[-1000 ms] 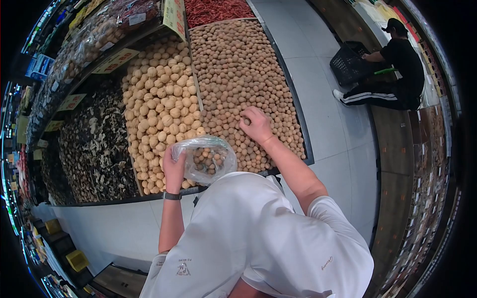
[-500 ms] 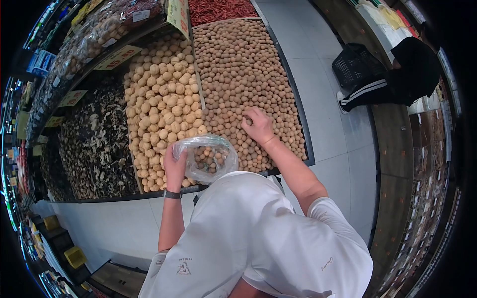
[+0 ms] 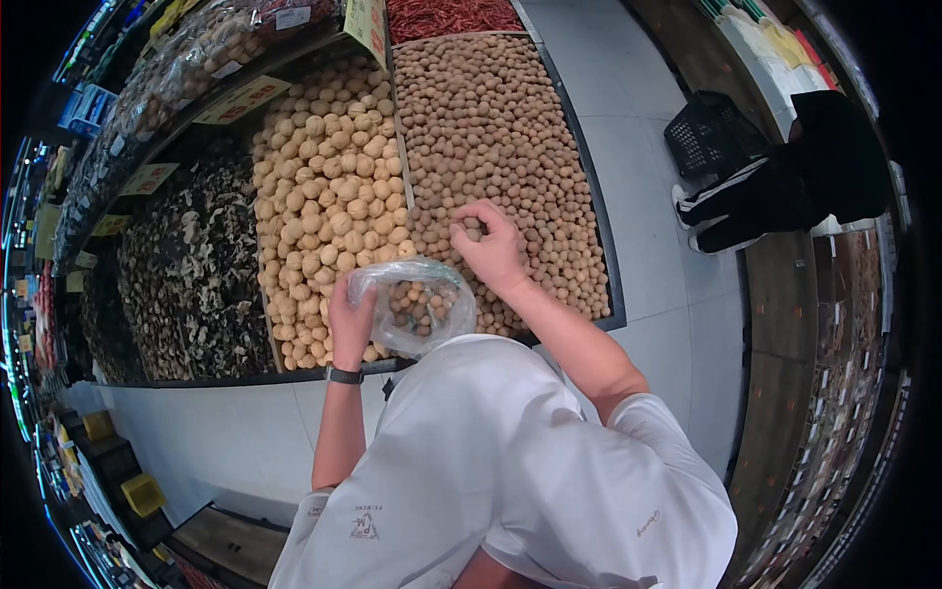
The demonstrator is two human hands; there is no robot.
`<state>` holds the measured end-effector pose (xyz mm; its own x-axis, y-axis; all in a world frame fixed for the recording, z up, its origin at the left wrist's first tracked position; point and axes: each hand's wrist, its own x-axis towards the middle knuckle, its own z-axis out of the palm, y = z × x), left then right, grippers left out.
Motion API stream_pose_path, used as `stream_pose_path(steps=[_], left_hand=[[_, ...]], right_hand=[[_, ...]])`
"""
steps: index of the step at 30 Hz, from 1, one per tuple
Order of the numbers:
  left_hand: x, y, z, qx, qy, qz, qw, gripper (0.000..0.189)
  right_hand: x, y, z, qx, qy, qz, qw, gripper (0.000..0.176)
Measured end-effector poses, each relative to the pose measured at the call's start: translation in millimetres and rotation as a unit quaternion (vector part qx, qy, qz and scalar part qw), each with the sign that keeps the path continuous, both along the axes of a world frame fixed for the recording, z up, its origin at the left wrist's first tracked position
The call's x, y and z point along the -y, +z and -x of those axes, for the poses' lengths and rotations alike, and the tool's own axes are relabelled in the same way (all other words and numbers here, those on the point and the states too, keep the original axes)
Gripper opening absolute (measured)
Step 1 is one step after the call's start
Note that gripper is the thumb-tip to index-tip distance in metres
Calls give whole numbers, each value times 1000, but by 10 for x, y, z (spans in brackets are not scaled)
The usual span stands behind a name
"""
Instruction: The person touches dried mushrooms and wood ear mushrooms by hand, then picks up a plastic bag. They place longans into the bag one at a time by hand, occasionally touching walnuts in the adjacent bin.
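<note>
My left hand (image 3: 351, 314) is closed on the rim of a clear plastic bag (image 3: 461, 314), holding its mouth open towards me. Several round brown dried longans lie inside the bag. Over the bin of dried longans (image 3: 481, 108), my right hand (image 3: 494, 250) is closed, thumb and index finger curled together. A brown dried longan (image 3: 474, 233) shows between those fingers. The bag hangs at the bin's near edge, overlapping the walnuts (image 3: 329, 196) on its left.
Black dried fungus (image 3: 196, 265) fills the left bin, and red dried chillies (image 3: 451, 17) lie at the far end. Bagged goods (image 3: 211, 49) sit on a raised shelf with price signs (image 3: 240, 100). Across the aisle, a person in black (image 3: 834, 157) stands by a black basket (image 3: 711, 135).
My right hand has moved left over the longans, closer to the bag. My left hand still holds the bag. The person across the aisle has shifted their legs.
</note>
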<state>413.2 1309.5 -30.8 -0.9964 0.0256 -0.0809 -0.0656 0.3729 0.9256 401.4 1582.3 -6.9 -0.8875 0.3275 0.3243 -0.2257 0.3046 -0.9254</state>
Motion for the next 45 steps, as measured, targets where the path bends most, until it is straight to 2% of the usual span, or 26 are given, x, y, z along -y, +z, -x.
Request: stream_pose_path(steps=[1, 2, 3, 5, 6, 8, 9, 13, 15, 16, 18, 19, 21, 22, 23, 25, 26, 29, 30, 35, 38, 45], left_hand=[[6, -3, -3, 2, 1, -14, 1000, 34], [19, -2, -5, 3, 3, -13, 1000, 34], [31, 1, -1, 1, -7, -1, 1000, 33], [29, 23, 4, -1, -16, 11, 1000, 33], [12, 48, 4, -1, -14, 3, 1000, 32], [-11, 93, 14, -2, -12, -4, 1000, 32], [-9, 105, 8, 1, -1, -9, 1000, 32], [43, 24, 1, 1, 9, 3, 1000, 33], [38, 33, -11, 8, 7, -3, 1000, 34], [24, 43, -9, 14, 2, -7, 1000, 35], [13, 47, 2, 26, 1, -7, 1000, 35], [9, 37, 10, 38, 4, -7, 999, 35], [41, -8, 19, 29, -1, -7, 1000, 35], [47, -18, 24, 19, 1, -3, 1000, 35], [50, -29, 28, 21, -7, -6, 1000, 35], [49, 16, 23, 17, -3, 11, 1000, 36], [45, 27, 19, 19, -5, 6, 1000, 37], [30, 26, 11, 36, 1, -15, 999, 38], [38, 13, 22, 37, -4, -14, 999, 38], [60, 22, 62, 34, -17, 19, 999, 39], [61, 22, 80, 35, -17, 8, 999, 39], [76, 9, 77, 33, -11, 6, 999, 39]], right_hand=[[96, 112, -60, 23, 47, 34, 998, 16], [197, 130, -88, -33, 81, 13, 996, 18], [300, 160, -134, -32, 83, 13, 996, 18], [448, 209, -216, 44, 222, -41, 973, 21], [463, 152, -218, 44, 222, -41, 973, 21], [503, -9, -202, -5, 297, -186, 936, 26], [488, 15, -203, -5, 299, -185, 936, 26], [96, 52, -292, 35, 251, -118, 960, 28], [-170, 72, -351, 69, 161, -91, 980, 26], [-302, 35, -405, 70, 158, -92, 981, 26], [-572, -102, -529, 92, 56, -119, 987, 31], [-693, -138, -605, 94, 48, -120, 987, 31], [-922, -222, -807, 61, -22, -213, 975, 41], [-1020, -324, -903, 86, -37, -213, 973, 56], [-1105, -417, -1018, 89, -45, -215, 972, 56], [-1186, -492, -1245, 120, -94, -249, 957, 74], [-1240, -573, -1349, 147, -83, -262, 950, 93], [-1218, -734, -1544, 174, -93, -267, 943, 98], [-1202, -763, -1569, 193, -81, -267, 940, 107], [-1101, -932, -1491, 204, -84, -273, 936, 110], [-1028, -922, -1347, 244, -91, -278, 925, 102], [-980, -991, -1153, 195, -93, -278, 936, 92]])
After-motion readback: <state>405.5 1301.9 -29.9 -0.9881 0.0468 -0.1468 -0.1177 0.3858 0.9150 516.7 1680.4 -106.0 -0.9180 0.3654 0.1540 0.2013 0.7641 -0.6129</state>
